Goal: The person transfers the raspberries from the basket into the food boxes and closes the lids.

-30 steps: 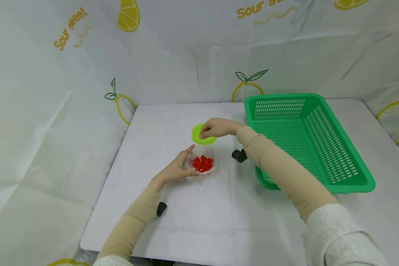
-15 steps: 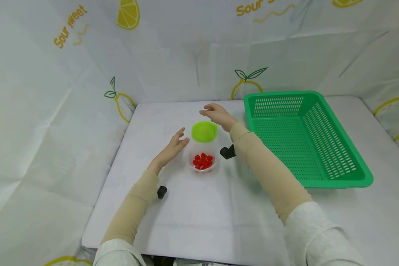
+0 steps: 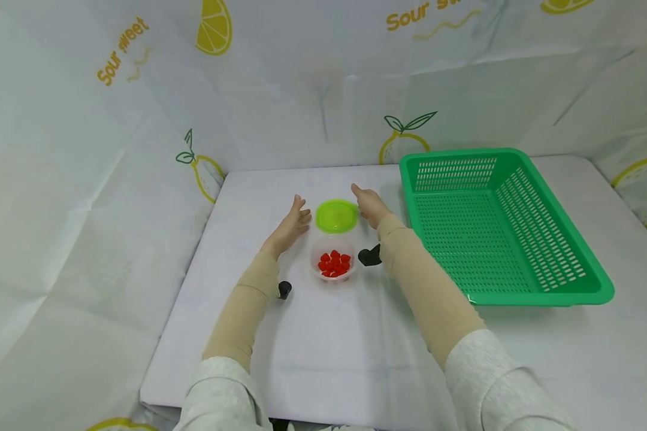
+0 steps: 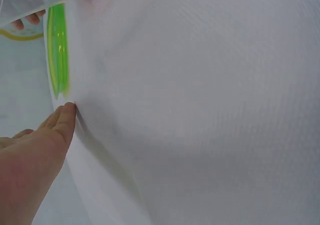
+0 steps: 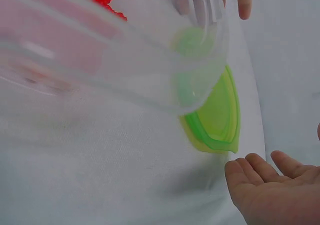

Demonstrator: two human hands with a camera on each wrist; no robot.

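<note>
A bright green lid [image 3: 336,216] lies on the white table, just behind a clear plastic container [image 3: 332,244]. Inside that container are several small red pieces [image 3: 334,264], bumpy like berries. My left hand [image 3: 290,226] is beside the lid on its left, fingers extended and holding nothing. On the lid's right side is my right hand [image 3: 371,206], also holding nothing. Its straight fingers [image 5: 250,172] show close to the lid [image 5: 220,115] in the right wrist view. In the left wrist view, the left fingertips [image 4: 70,107] are near the lid's edge [image 4: 59,55].
A large green slotted basket [image 3: 523,297] stands on the right of the table [image 3: 323,353]. Behind the table hangs a white cloth [image 3: 280,108] printed with lemons. Black wrist-worn pieces stick out from both forearms.
The left hand has let go of the container and moved up beside the lid. The right hand has left its place over the lid and now is on the lid's right. Container and lid stay put.
</note>
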